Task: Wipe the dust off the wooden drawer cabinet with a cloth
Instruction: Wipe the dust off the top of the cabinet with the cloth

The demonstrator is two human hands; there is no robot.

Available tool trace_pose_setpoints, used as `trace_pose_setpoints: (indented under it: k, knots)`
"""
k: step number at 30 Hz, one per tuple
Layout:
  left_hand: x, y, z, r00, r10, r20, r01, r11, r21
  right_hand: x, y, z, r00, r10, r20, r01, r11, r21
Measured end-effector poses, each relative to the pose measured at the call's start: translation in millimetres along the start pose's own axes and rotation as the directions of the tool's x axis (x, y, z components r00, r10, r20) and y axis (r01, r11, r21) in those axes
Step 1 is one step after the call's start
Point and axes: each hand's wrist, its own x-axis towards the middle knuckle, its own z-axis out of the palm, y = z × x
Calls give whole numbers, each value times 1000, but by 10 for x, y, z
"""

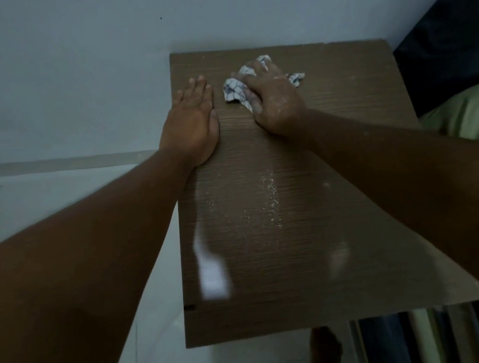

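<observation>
The brown wooden cabinet top [297,249] fills the middle of the view, seen from above. White dust streaks [272,195] lie across its centre. My right hand [274,99] presses down on a crumpled white checked cloth [234,89] near the far edge of the top, fingers curled over it; pale dust marks the back of this hand. My left hand [194,121] lies flat, palm down, on the top's far left edge, holding nothing, just left of the cloth.
A pale wall [76,80] stands right behind and to the left of the cabinet. White floor tiles [44,206] lie on the left. A dark cushion [453,49] and green fabric [468,112] sit at the right. My bare feet [325,351] show below the front edge.
</observation>
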Motion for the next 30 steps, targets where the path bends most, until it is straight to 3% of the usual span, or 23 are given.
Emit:
trace_pose_setpoints:
  k: [11, 23, 30]
  knots:
    - [-52, 54, -52, 1000, 9, 3, -9, 1000, 15, -1383, -376, 124, 987, -138, 84, 132, 988, 75]
    - [-135, 87, -73, 1000, -1, 20, 1, 1000, 24, -2692, -729, 248, 978, -156, 138, 133, 978, 163]
    - [-148, 127, -76, 999, -16, 28, 15, 1000, 25, -3435, -977, 415, 983, -164, 85, 148, 975, 163]
